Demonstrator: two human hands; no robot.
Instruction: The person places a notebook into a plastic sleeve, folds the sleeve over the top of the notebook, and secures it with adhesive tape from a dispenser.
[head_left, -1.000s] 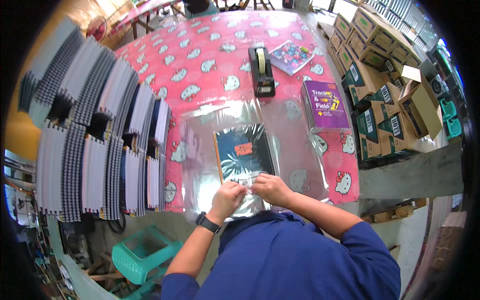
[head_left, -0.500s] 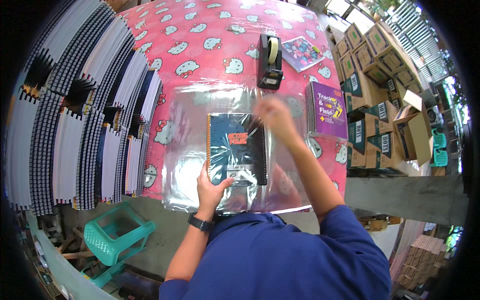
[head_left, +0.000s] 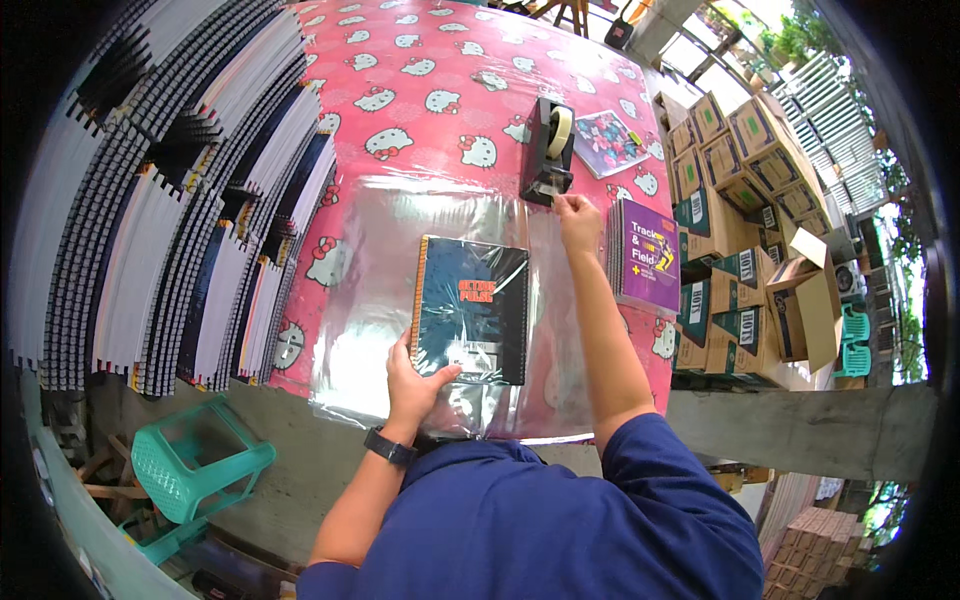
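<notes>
A notebook [head_left: 470,310] lies on a clear plastic sheet [head_left: 370,300] spread over the near part of the surface [head_left: 400,60]. The left hand [head_left: 415,375] holds its near edge. Beyond it stands a tape dispenser [head_left: 549,150], the right hand [head_left: 578,220] just beside its near end. A stack of books [head_left: 645,255] lies right of the notebook, cardboard boxes [head_left: 745,200] farther right. Stacked notebooks [head_left: 180,190] line the left side.

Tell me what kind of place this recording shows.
Probably a stationery packing or wrapping workspace, seemingly semi-outdoor. Rows of stacked spiral notebooks line one side, open cardboard cartons the other, and a tape dispenser and clear plastic sheet lie on the patterned table.
</notes>
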